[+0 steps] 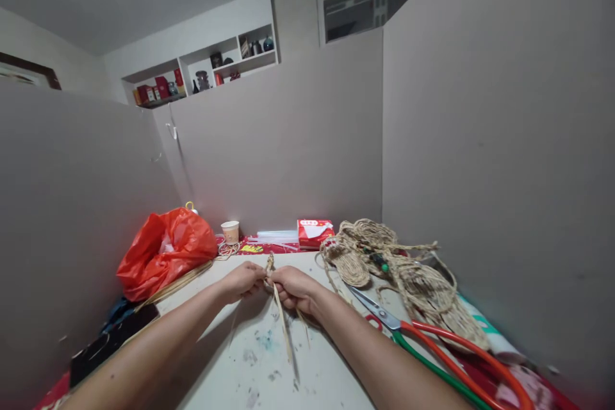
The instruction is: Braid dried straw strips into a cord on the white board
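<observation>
My left hand (244, 282) and my right hand (294, 288) meet over a white board (259, 359), both pinched closed on a thin braid of pale straw strands (270, 266). The braided end pokes up between the two hands. Loose strand ends (284, 330) hang down from the right hand onto the board.
Woven straw sandals (384, 259) lie to the right, with scissors (379, 311) and red and green handles (451, 352) beside them. A red plastic bag (166, 250), a paper cup (230, 231) and a red tissue box (314, 232) stand at the back. Grey partition walls close in the sides.
</observation>
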A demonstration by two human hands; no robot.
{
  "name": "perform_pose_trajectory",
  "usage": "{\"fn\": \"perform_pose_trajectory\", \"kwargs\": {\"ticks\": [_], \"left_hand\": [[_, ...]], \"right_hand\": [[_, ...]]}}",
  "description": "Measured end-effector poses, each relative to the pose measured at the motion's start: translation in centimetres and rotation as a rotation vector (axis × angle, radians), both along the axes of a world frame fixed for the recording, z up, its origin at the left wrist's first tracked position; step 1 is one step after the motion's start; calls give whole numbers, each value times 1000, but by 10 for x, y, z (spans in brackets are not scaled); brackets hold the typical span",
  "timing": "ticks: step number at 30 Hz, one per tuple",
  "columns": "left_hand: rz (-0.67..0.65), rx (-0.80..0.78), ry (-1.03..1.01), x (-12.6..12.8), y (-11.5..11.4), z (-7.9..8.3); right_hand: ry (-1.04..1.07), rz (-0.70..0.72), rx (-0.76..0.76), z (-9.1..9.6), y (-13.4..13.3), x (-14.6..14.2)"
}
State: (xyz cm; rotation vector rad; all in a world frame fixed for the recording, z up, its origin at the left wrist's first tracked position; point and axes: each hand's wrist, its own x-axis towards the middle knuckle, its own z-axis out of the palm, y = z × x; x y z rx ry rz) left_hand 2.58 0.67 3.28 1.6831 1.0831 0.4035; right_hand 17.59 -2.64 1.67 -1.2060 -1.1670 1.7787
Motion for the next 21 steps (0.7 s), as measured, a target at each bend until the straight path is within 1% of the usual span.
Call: {"fn": "perform_pose_trajectory", "kwargs": {"ticks": [6, 9, 12, 16, 18, 21], "left_hand": [[-143, -127, -99, -15, 9, -11], [-199, -184, -146, -23, 13, -17], [-234, -221, -173, -26, 15, -21], [-239, -279, -213, -25, 17, -22], [-236, -347, -221, -24, 18, -21], [-229, -479, -222, -22, 19, -22]], "right_hand": [[-43, 85, 3, -13, 1, 6], [-93, 97, 36, -16, -1, 5], [-187, 91, 81, -17, -4, 1], [-355, 79, 165, -15, -6, -1], [-457, 72, 232, -14, -7, -1], [-618, 58, 370, -13, -7, -1]]}}
